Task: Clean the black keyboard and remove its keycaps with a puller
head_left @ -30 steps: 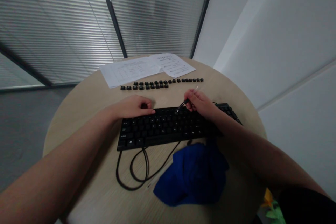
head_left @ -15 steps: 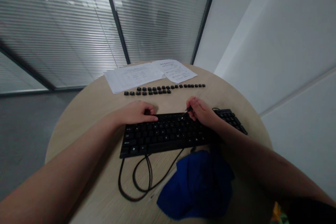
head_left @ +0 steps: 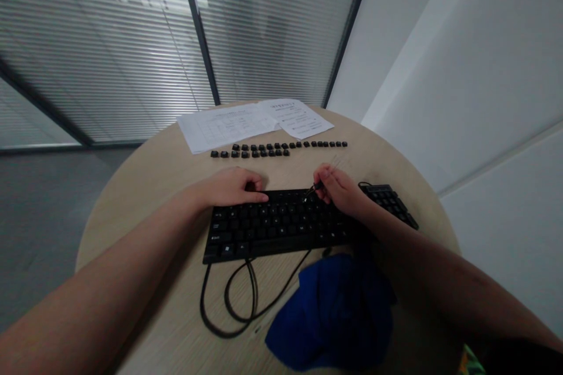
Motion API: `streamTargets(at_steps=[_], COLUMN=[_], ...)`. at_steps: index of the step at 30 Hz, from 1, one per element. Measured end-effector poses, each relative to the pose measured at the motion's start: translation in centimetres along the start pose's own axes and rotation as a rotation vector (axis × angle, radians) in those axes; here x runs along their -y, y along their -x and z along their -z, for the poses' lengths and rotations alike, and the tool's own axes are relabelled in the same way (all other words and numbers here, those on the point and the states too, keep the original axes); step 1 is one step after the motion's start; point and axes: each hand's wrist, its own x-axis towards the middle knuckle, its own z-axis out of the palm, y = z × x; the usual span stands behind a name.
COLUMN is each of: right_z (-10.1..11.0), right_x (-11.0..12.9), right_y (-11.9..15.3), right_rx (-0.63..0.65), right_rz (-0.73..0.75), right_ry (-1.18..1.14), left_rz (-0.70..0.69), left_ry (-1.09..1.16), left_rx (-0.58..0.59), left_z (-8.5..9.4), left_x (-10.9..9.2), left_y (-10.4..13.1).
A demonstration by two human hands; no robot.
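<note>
A black keyboard [head_left: 268,240] lies on the round table. My left hand [head_left: 235,186] grips its far edge at the left, thumb on top and fingers curled behind. My right hand [head_left: 338,186] is closed over the right part of the keyboard. In its fingers is a wire keycap puller [head_left: 317,186], with a dark handle and thin wires at both ends. The lower wire tip is at the upper key rows, where a small light spot shows; whether it grips a key I cannot tell. Several loose black keycaps [head_left: 263,147] lie in two rows beyond the keyboard.
Printed paper sheets [head_left: 229,126] lie at the far side of the wooden table [head_left: 145,187]. A black number pad [head_left: 389,202] is at the right, partly behind my forearm. In front are a looped black cable [head_left: 226,335] and a crumpled blue cloth [head_left: 329,316].
The whole view has shifted slightly. Both hands keep nearly the same place on the keyboard, and the puller is still in my right hand.
</note>
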Motion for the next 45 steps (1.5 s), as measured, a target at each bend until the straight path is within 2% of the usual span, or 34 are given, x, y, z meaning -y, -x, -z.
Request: streamTargets(at_steps=[7,22,29,31,36,45], right_z=[-0.1,-0.1,-0.3,-0.4,-0.7,-0.8], right_x=[-0.1,0.0,0.9,0.5,-0.7,-0.8], right_y=[0.0,0.1,0.6,0.7,0.9,0.9], right_rx=[0.016,0.085,0.172,0.137,0.022,-0.013], right_rz=[-0.023,0.041,0.317,0.297,0.112,0.070], right_ry=[0.047,0.148,0.330,0.284,0.062,-0.048], left_rz=[-0.004,-0.013,-0.025,-0.028,-0.044,-0.035], left_ry=[-0.006,-0.008,-0.007,-0.011,-0.007,0.012], left_rx=[-0.006,-0.034,-0.038,-0.039,-0.038,-0.020], left_z=[0.1,-0.2,-0.2,-0.2,-0.2,-0.4], left_x=[-0.2,0.2,0.0,0.0,0.1,0.5], left_y=[0.0,-0.1,0.0,0.0,0.0,-0.1])
